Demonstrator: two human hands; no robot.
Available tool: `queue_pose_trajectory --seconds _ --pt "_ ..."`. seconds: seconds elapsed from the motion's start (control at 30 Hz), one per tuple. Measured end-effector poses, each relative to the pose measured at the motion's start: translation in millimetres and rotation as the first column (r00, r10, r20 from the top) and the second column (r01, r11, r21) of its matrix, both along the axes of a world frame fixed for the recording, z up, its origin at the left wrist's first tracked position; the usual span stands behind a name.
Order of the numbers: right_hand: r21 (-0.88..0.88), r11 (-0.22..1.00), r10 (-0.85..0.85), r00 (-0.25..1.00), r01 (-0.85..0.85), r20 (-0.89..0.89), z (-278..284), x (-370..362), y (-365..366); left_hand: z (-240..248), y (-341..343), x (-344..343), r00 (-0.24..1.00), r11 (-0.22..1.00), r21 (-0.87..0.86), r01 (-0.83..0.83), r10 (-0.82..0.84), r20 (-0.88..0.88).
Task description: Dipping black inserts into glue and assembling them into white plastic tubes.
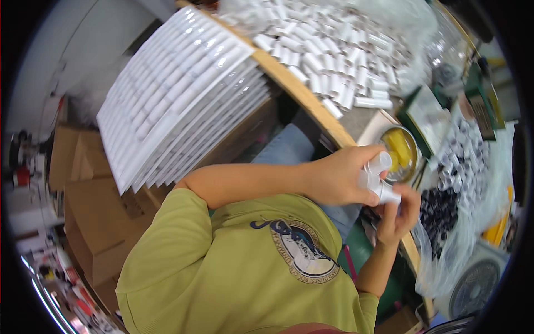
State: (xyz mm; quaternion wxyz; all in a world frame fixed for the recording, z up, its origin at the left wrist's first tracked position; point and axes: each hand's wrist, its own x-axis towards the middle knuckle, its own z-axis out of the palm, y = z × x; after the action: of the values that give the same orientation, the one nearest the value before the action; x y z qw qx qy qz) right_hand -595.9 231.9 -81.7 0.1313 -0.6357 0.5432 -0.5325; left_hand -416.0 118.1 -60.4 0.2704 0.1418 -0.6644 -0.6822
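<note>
Head view shows the left hand [344, 175] curled around a few short white plastic tubes [379, 162], thumb pressed against them and the other fingers partly hidden, while the right hand [399, 214] pinches the end of the lowest one between thumb and fingertips. Just beyond the hands sits a round metal tin [414, 149] holding yellow pieces [396, 145]; farther off, past a wooden table edge [308, 96], lies a heap of white tubes [334, 58].
</note>
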Motion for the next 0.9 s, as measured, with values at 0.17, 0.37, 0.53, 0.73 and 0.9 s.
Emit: queue_pose_trajectory --seconds 0.17,0.37,0.53,0.73,0.9 --pt "-0.086 0.929 0.324 0.903 -0.36 -0.282 13.5 13.3 -8.8 -3.9 10.7 42.1 0.961 0.626 0.738 0.254 -0.246 -0.123" --pt "0.351 0.768 0.081 0.625 -0.536 0.776 2.9 63.0 -18.2 -0.2 22.9 84.9 0.961 0.532 -0.823 -0.199 0.271 -0.057" --pt "0.351 0.936 -0.054 0.982 -0.013 0.18 7.5 18.9 -14.0 35.6 -12.0 229.7 0.429 0.288 -0.767 -0.573 0.903 0.018" --pt "0.316 0.837 -0.357 0.884 0.446 -0.301 -5.7 -134.4 25.3 28.0 -34.1 460.8 -0.425 -0.044 -0.971 -0.235 0.903 0.062" --pt "0.475 0.587 -0.231 0.698 0.656 -0.678 0.7 -136.3 40.7 -1.3 -27.7 472.8 -0.319 0.137 -0.956 -0.259 0.922 0.218"
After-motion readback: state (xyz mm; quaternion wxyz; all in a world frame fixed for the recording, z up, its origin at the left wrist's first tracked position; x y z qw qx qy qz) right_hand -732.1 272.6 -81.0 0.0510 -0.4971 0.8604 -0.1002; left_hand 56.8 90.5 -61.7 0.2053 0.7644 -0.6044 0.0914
